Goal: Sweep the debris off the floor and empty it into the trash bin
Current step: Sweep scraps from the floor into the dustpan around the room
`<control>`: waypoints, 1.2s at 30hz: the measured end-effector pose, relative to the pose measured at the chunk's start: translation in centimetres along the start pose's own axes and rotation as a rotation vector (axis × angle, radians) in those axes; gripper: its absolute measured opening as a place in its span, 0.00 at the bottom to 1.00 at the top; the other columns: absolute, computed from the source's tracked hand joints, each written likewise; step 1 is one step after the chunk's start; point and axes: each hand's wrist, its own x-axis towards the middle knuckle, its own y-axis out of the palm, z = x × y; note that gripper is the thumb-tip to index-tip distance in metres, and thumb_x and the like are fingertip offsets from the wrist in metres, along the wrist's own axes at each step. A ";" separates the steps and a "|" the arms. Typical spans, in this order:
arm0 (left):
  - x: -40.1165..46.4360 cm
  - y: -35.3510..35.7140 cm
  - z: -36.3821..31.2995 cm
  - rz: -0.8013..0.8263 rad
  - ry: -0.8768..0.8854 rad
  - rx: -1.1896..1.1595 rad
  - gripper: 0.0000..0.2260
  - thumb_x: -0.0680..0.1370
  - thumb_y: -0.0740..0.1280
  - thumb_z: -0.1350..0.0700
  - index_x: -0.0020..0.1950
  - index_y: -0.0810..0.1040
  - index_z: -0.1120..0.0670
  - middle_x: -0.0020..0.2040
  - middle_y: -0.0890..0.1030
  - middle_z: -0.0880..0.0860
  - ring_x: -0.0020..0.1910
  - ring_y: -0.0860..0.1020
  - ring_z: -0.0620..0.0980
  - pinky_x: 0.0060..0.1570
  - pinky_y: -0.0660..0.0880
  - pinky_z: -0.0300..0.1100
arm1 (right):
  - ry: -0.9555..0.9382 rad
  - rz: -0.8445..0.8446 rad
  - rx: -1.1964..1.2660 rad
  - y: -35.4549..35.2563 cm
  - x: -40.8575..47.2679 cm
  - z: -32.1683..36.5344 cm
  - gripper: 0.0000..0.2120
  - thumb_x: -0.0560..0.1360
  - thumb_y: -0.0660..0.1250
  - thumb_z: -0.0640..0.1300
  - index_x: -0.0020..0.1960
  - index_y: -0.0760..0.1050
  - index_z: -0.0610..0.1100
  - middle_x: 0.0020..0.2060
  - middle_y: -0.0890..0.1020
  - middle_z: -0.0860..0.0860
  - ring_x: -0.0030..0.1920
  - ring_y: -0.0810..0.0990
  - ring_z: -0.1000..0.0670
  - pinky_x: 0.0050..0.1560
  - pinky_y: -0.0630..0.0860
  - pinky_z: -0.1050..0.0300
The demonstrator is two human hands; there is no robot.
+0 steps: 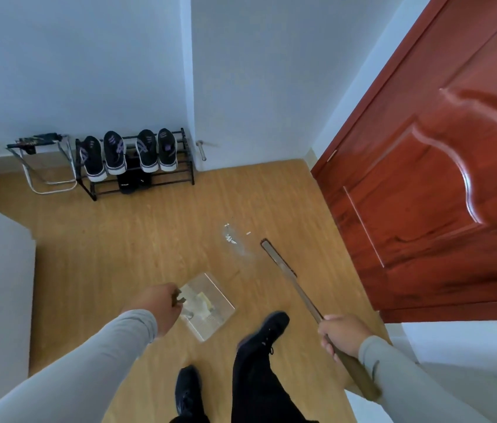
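Small white scraps of debris [230,238] lie on the wooden floor, ahead of my feet. My right hand [342,333] grips the brown handle of a broom [290,283]; its narrow head rests on the floor just right of the scraps. My left hand [158,303] holds the short handle of a clear dustpan [207,303], which hangs low over the floor in front of my shoes and has some pale bits in it. No trash bin shows in this view.
A black shoe rack [137,161] with sneakers stands against the far wall, a folding metal stool [42,161] to its left. A red-brown wooden door [430,184] stands open on the right. A white wall edge juts in at the left.
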 end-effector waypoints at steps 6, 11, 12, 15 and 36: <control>4.0 -1.9 -3.6 -0.033 -0.056 -0.011 0.11 0.79 0.63 0.48 0.61 0.76 0.46 0.46 0.79 0.46 0.43 0.79 0.49 0.43 0.77 0.41 | 0.011 0.012 -0.047 -4.1 5.8 4.4 0.26 0.74 0.64 0.35 0.72 0.70 0.41 0.27 0.78 0.44 0.21 0.72 0.50 0.24 0.71 0.61; 8.7 -4.3 -6.9 -0.041 -0.131 -0.022 0.11 0.79 0.63 0.46 0.59 0.77 0.45 0.46 0.82 0.45 0.43 0.81 0.48 0.45 0.81 0.43 | 0.000 0.045 -0.083 -7.0 11.1 9.3 0.28 0.74 0.63 0.35 0.74 0.68 0.42 0.25 0.78 0.45 0.20 0.72 0.50 0.24 0.70 0.61; 9.6 -4.7 -7.5 -0.041 -0.143 -0.026 0.11 0.79 0.63 0.46 0.59 0.77 0.44 0.45 0.82 0.45 0.42 0.81 0.48 0.45 0.81 0.43 | -0.003 0.046 -0.097 -7.4 12.2 10.4 0.28 0.74 0.62 0.35 0.74 0.67 0.42 0.25 0.77 0.45 0.20 0.72 0.50 0.24 0.70 0.61; 12.4 -5.1 -9.1 -0.031 -0.173 -0.046 0.11 0.79 0.63 0.46 0.60 0.77 0.45 0.44 0.82 0.45 0.41 0.81 0.48 0.45 0.82 0.44 | -0.007 0.062 -0.187 -8.3 15.9 13.5 0.30 0.74 0.61 0.36 0.76 0.66 0.44 0.26 0.78 0.45 0.23 0.73 0.48 0.25 0.72 0.61; 17.2 -6.1 -10.3 0.016 -0.148 -0.015 0.09 0.81 0.60 0.49 0.60 0.74 0.47 0.39 0.76 0.44 0.37 0.77 0.46 0.38 0.77 0.42 | 0.012 0.320 -0.413 -7.7 14.4 16.3 0.30 0.76 0.64 0.38 0.77 0.64 0.44 0.25 0.78 0.48 0.23 0.72 0.52 0.24 0.70 0.61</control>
